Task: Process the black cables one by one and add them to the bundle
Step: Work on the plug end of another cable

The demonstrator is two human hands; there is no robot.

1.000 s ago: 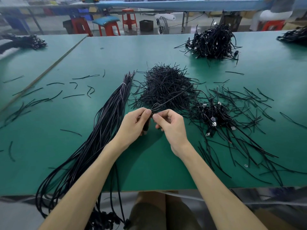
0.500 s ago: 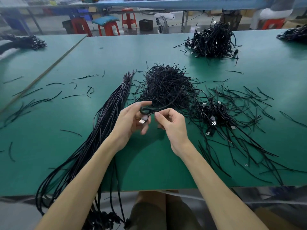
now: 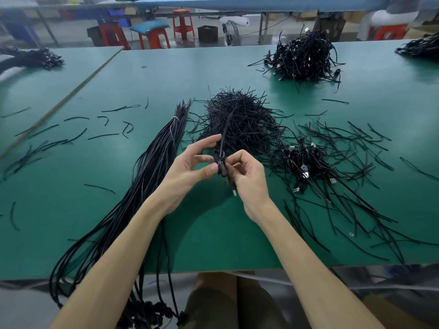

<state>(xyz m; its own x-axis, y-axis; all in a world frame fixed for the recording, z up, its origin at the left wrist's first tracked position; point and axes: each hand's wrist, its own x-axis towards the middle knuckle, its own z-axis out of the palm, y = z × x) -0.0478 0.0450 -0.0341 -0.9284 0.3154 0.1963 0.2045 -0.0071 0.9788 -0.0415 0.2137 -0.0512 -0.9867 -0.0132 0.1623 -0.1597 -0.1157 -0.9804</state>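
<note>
A small coiled black cable (image 3: 221, 165) with a metal plug hanging below it is held above the green table, between both hands. My left hand (image 3: 190, 169) presses its thumb against the coil, with the other fingers spread. My right hand (image 3: 247, 176) pinches the coil from the right; a black tie strip rises from it. The long bundle of straightened black cables (image 3: 152, 167), tied near its far end, lies to the left and hangs over the table's front edge. A heap of coiled cables with plugs (image 3: 301, 162) lies to the right.
A mound of black tie strips (image 3: 240, 119) sits just beyond my hands. Loose strips scatter right (image 3: 356, 148) and left (image 3: 71, 136). Another cable pile (image 3: 304, 58) lies far back, more at the far right (image 3: 420, 47) and far left (image 3: 35, 59). Red stools (image 3: 154, 36) stand behind the table.
The coiled cable has turned upright between my hands and its plug now hangs down. My left fingers have spread open. A tie strip now stands up from the coil.
</note>
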